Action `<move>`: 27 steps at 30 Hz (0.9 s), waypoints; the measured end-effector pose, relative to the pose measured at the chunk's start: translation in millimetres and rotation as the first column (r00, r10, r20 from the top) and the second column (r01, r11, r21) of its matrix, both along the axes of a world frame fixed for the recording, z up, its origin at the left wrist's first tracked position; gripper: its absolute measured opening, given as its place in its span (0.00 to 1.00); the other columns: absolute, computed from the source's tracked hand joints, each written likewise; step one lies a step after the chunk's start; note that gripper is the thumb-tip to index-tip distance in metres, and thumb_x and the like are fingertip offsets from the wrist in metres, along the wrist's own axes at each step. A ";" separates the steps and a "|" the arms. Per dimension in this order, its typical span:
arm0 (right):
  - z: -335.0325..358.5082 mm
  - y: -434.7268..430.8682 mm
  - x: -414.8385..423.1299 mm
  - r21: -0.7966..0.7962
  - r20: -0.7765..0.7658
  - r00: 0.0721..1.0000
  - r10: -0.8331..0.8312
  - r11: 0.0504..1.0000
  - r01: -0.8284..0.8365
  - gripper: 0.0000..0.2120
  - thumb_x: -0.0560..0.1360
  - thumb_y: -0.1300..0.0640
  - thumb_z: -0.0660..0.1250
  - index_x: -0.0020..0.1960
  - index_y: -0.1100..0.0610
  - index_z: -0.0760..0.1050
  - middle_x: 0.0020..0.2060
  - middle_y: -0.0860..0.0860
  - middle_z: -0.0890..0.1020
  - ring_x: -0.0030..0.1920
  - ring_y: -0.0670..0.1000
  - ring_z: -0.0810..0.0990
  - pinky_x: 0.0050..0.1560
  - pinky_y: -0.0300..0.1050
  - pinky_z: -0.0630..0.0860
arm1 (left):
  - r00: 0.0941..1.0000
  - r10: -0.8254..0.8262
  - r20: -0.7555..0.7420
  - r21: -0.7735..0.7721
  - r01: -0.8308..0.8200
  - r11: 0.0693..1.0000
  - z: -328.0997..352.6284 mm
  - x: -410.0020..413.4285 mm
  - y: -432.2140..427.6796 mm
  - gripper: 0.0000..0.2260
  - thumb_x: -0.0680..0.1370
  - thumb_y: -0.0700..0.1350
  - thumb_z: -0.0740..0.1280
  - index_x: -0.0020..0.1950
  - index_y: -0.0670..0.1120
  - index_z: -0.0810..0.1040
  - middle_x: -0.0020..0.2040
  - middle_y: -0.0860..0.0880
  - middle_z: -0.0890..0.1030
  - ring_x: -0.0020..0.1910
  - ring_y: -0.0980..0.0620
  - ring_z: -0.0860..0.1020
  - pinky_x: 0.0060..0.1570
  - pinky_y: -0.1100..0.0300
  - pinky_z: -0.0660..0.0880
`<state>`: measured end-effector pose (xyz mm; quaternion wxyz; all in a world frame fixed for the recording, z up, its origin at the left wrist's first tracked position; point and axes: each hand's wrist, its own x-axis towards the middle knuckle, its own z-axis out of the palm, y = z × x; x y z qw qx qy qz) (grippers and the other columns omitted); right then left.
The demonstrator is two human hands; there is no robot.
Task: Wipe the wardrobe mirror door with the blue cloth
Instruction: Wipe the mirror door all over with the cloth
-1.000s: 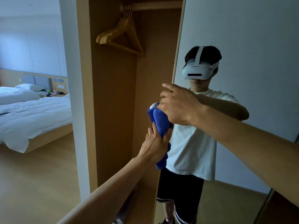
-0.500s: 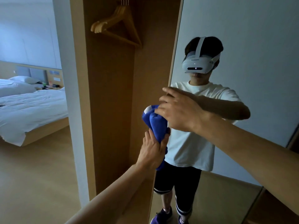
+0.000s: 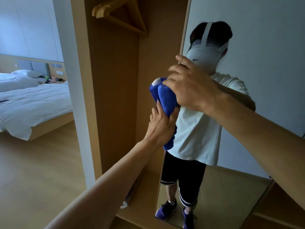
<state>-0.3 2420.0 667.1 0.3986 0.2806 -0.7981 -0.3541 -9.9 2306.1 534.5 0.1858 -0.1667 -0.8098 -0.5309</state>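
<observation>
Both hands, left (image 3: 162,128) and right (image 3: 191,86), gripping bunched cloth (image 3: 165,96) at mirror (image 3: 264,63) left edge; glass looks mostly unwiped, wiping barely started.

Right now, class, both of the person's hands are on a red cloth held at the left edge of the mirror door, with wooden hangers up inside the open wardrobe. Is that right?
Not quite: the cloth is blue, not red, as the head view shows. The rest stands: the left hand and right hand both hold it at the left edge of the mirror door, and wooden hangers hang inside the open wardrobe.
</observation>
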 end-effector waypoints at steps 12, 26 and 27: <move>-126.0 0.0 -5.0 0.299 0.281 0.947 -0.154 0.952 0.066 0.23 0.78 0.57 0.49 0.48 0.53 0.84 0.42 0.47 0.85 0.54 0.52 0.77 0.78 0.57 0.39 | 0.966 0.021 0.259 -0.193 0.031 0.981 -141.8 16.6 4.0 0.28 0.82 0.65 0.54 0.73 0.45 0.64 0.58 0.45 0.69 0.57 0.46 0.70 0.64 0.45 0.71; -76.1 -1.6 -0.7 -0.004 0.089 0.996 0.007 1.000 -0.007 0.22 0.77 0.61 0.47 0.47 0.59 0.80 0.41 0.57 0.83 0.52 0.59 0.79 0.78 0.58 0.55 | 0.994 0.014 0.107 -0.001 -0.014 1.000 -83.9 0.2 1.5 0.20 0.84 0.59 0.58 0.69 0.47 0.66 0.57 0.47 0.70 0.57 0.48 0.69 0.61 0.50 0.70; -79.0 -0.4 1.1 0.007 0.102 0.995 0.000 1.000 -0.001 0.21 0.77 0.61 0.47 0.48 0.58 0.80 0.42 0.56 0.84 0.53 0.58 0.78 0.78 0.58 0.54 | 0.995 0.021 0.100 -0.008 -0.020 1.000 -91.5 0.8 2.2 0.20 0.84 0.59 0.58 0.69 0.47 0.66 0.58 0.47 0.70 0.57 0.48 0.69 0.61 0.50 0.70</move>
